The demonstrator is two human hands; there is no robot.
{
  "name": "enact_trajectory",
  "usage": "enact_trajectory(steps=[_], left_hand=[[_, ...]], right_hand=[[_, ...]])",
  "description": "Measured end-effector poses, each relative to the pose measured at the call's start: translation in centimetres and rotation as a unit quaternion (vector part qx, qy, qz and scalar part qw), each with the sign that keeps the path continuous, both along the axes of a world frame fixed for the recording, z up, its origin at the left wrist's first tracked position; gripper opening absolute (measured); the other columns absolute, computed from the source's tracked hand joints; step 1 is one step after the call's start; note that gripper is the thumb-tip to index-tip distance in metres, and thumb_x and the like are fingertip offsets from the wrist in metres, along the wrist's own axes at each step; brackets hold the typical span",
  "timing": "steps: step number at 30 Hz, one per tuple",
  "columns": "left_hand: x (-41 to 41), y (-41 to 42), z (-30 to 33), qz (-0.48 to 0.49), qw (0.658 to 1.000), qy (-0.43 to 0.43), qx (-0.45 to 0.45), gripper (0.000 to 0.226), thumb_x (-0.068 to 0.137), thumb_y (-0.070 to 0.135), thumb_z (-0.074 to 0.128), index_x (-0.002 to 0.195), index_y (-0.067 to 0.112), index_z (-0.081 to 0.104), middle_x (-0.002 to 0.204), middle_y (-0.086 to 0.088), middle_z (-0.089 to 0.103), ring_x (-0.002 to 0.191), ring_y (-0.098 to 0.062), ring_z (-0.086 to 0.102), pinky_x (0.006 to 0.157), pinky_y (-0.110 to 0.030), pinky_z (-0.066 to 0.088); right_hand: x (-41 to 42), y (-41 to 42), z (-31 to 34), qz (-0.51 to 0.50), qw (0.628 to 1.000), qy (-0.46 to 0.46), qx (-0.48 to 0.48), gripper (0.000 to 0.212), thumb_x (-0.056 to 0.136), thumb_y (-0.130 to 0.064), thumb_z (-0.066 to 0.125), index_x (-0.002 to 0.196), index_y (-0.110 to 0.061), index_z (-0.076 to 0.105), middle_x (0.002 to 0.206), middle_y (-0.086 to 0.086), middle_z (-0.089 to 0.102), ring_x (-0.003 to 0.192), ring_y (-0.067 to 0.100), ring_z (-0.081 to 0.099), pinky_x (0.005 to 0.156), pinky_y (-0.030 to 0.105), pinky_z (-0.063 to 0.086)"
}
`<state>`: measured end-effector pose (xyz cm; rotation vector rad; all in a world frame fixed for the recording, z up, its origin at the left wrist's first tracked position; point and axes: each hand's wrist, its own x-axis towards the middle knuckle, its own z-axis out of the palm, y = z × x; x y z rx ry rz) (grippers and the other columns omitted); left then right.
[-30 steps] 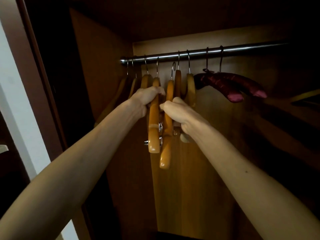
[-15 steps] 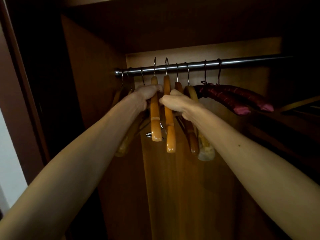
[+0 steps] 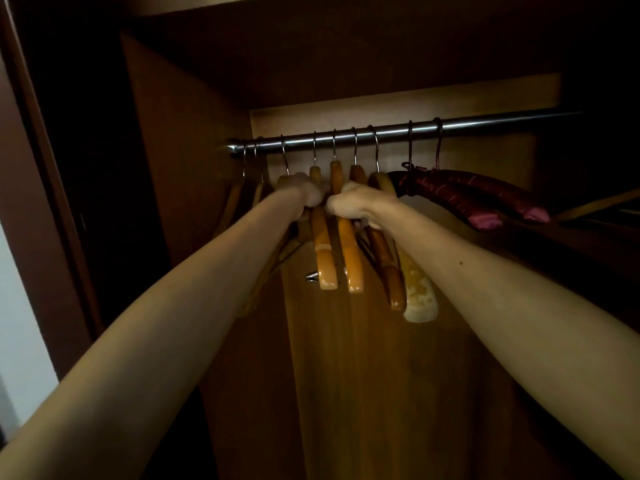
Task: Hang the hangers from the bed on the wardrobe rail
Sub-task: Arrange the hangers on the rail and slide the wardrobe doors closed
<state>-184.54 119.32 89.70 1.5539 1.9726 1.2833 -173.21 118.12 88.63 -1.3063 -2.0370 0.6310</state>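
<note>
Several wooden hangers hang by metal hooks from the steel wardrobe rail (image 3: 485, 126). My left hand (image 3: 304, 197) grips one light wooden hanger (image 3: 323, 251) near its top. Right beside it, my right hand (image 3: 356, 206) grips a second light wooden hanger (image 3: 350, 254). Both hooks sit over the rail. A darker wooden hanger (image 3: 389, 271) and a pale worn hanger (image 3: 420, 296) hang just right of my right hand. More hangers at the far left of the rail are mostly hidden behind my left arm.
Two maroon padded hangers (image 3: 485, 195) hang further right on the rail. The wardrobe's side wall (image 3: 180, 150) stands close on the left, its back panel (image 3: 381, 375) behind. A door frame (image 3: 41, 168) edges the left. The right part of the rail is bare.
The two hangers in my hands have come down so their hooks rest on the rail. My hands stay at the hanger tops, and the view has tilted upward.
</note>
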Motion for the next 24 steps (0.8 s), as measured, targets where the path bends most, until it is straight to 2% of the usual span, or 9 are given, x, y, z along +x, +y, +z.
enact_trajectory(steps=[2, 4, 6, 8, 13, 16, 18, 21, 24], left_hand=[[0.3, 0.0, -0.2, 0.041, 0.991, 0.125, 0.013, 0.034, 0.102, 0.032, 0.057, 0.128, 0.012, 0.051, 0.122, -0.012, 0.057, 0.115, -0.029, 0.06, 0.099, -0.041, 0.053], [0.6, -0.1, -0.3, 0.092, 0.97, 0.224, 0.033, 0.035, 0.1, 0.024, 0.059, 0.131, 0.01, 0.054, 0.131, -0.013, 0.058, 0.12, -0.03, 0.058, 0.099, -0.041, 0.053], [0.7, -0.1, -0.6, 0.13, 0.96, 0.247, 0.029, 0.037, 0.098, 0.023, 0.064, 0.132, 0.01, 0.056, 0.134, -0.013, 0.057, 0.121, -0.03, 0.058, 0.097, -0.04, 0.053], [0.8, -0.6, -1.2, 0.158, 0.95, 0.268, 0.034, 0.04, 0.096, 0.027, 0.066, 0.132, 0.01, 0.056, 0.134, -0.013, 0.057, 0.121, -0.03, 0.059, 0.094, -0.039, 0.053], [1.0, -2.0, -2.4, 0.149, 0.947, 0.282, 0.039, 0.032, 0.096, 0.027, 0.067, 0.123, 0.011, 0.062, 0.125, -0.009, 0.061, 0.11, -0.028, 0.063, 0.083, -0.037, 0.053], [0.8, -3.8, -3.6, 0.128, 0.952, 0.273, 0.046, 0.016, 0.096, 0.03, 0.065, 0.101, 0.015, 0.066, 0.102, -0.004, 0.067, 0.08, -0.019, 0.062, 0.067, -0.032, 0.049], [0.5, -5.6, -5.1, 0.121, 0.951, 0.277, 0.065, 0.017, 0.096, 0.033, 0.064, 0.09, 0.018, 0.063, 0.085, 0.0, 0.064, 0.068, -0.014, 0.06, 0.064, -0.03, 0.052], [0.5, -8.3, -7.8, 0.12, 0.943, 0.292, 0.101, 0.026, 0.096, 0.04, 0.062, 0.086, 0.016, 0.065, 0.075, 0.002, 0.059, 0.066, -0.016, 0.061, 0.071, -0.036, 0.059], [1.0, -10.9, -10.7, 0.122, 0.942, 0.277, 0.143, 0.028, 0.095, 0.043, 0.061, 0.1, 0.016, 0.063, 0.079, 0.002, 0.064, 0.071, -0.02, 0.065, 0.066, -0.038, 0.056]], right_hand=[[-0.2, -0.2, -0.3, -0.017, 0.999, -0.032, 0.022, 0.016, 0.096, -0.023, 0.055, 0.086, -0.011, 0.056, 0.075, 0.005, 0.055, 0.057, 0.015, 0.05, 0.041, 0.022, 0.037], [-0.4, -0.4, -0.7, -0.026, 0.998, -0.043, 0.03, 0.019, 0.096, -0.025, 0.056, 0.089, -0.009, 0.061, 0.078, 0.007, 0.059, 0.056, 0.017, 0.052, 0.042, 0.022, 0.038], [-0.6, -0.8, -1.3, -0.032, 0.997, -0.049, 0.046, 0.02, 0.095, -0.027, 0.058, 0.092, -0.008, 0.064, 0.079, 0.007, 0.06, 0.057, 0.016, 0.054, 0.043, 0.022, 0.039], [-0.5, -1.2, -1.9, -0.038, 0.995, -0.058, 0.072, 0.021, 0.093, -0.027, 0.061, 0.079, -0.011, 0.061, 0.075, 0.004, 0.058, 0.056, 0.014, 0.054, 0.043, 0.021, 0.035], [0.4, -3.2, -3.2, -0.033, 0.992, -0.074, 0.096, 0.027, 0.088, -0.029, 0.065, 0.067, -0.014, 0.057, 0.064, 0.002, 0.058, 0.052, 0.015, 0.056, 0.045, 0.021, 0.036], [1.5, -4.9, -4.7, 0.0, 0.995, -0.058, 0.079, 0.024, 0.089, -0.033, 0.066, 0.077, -0.014, 0.058, 0.069, 0.003, 0.061, 0.054, 0.015, 0.057, 0.047, 0.023, 0.039], [2.4, -6.3, -6.2, 0.029, 0.997, -0.032, 0.062, 0.02, 0.09, -0.035, 0.067, 0.087, -0.018, 0.056, 0.075, 0.0, 0.06, 0.06, 0.014, 0.057, 0.051, 0.025, 0.041], [3.8, -8.0, -9.2, 0.053, 0.998, 0.005, 0.043, 0.024, 0.086, -0.038, 0.069, 0.1, -0.023, 0.056, 0.092, -0.004, 0.061, 0.086, 0.017, 0.06, 0.072, 0.032, 0.047], [5.0, -9.0, -13.0, 0.06, 0.997, 0.041, 0.02, 0.04, 0.086, -0.038, 0.069, 0.121, -0.025, 0.054, 0.116, -0.005, 0.061, 0.109, 0.019, 0.057, 0.086, 0.035, 0.044]])
